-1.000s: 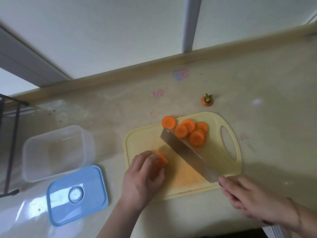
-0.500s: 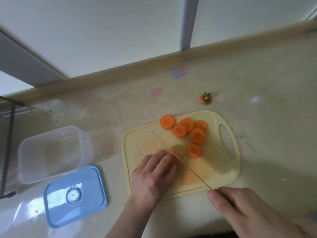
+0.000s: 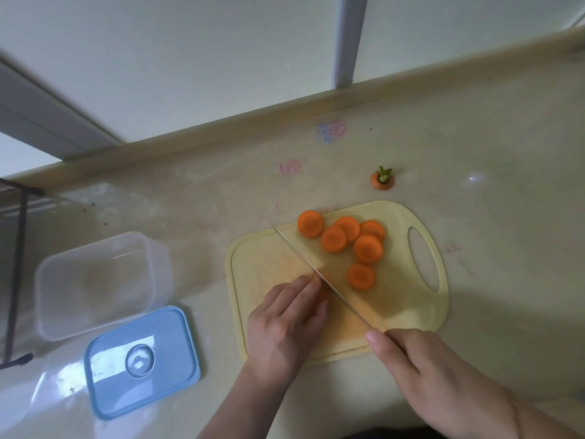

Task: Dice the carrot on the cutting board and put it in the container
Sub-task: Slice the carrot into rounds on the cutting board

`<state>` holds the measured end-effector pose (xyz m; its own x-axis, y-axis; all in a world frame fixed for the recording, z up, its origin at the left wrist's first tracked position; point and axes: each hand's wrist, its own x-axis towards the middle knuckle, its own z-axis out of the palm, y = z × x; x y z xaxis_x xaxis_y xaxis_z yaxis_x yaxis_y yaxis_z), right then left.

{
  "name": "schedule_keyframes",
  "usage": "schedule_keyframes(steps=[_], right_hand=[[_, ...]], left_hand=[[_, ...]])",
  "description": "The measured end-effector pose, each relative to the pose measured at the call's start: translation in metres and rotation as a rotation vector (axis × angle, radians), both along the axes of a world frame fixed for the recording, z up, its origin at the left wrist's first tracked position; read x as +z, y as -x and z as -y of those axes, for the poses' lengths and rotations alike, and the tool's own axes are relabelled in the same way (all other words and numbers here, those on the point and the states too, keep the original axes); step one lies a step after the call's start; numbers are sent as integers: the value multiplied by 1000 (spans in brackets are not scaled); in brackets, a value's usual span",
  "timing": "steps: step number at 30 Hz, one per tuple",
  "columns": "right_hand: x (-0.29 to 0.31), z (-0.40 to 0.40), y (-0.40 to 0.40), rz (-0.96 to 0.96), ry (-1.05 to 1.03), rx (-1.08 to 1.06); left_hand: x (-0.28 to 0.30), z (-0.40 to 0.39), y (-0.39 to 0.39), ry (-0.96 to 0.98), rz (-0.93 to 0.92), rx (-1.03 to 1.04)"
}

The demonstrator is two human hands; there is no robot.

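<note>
The left hand (image 3: pixel 285 324) curls over the carrot stub (image 3: pixel 321 293) at the cutting board's (image 3: pixel 262 264) 7 o'clock, steadying it. The right hand (image 3: pixel 424 372) grips the knife (image 3: pixel 316 274), blade edge-down beside the fingertips. Six slices (image 3: pixel 361 276) lie toward 1 o'clock; the open container (image 3: pixel 95 280) waits at 9 o'clock.

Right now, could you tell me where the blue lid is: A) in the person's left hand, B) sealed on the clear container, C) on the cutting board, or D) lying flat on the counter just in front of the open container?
D: the blue lid lies flat on the counter, nearer the camera than the clear container, which stands open and holds no carrot.
</note>
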<state>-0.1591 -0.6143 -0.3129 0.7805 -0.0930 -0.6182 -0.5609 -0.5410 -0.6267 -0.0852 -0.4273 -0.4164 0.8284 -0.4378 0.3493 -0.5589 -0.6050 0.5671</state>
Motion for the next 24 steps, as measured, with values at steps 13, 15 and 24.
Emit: schedule_keyframes(steps=[13, 15, 24], right_hand=[[23, -2, 2, 20, -12, -57], [27, 2, 12, -37, 90, -47], [19, -6, 12, -78, 184, 74]], left_hand=[[-3, -2, 4, -12, 33, 28], [-1, -2, 4, -4, 39, 20], [0, -2, 3, 38, 7, -16]])
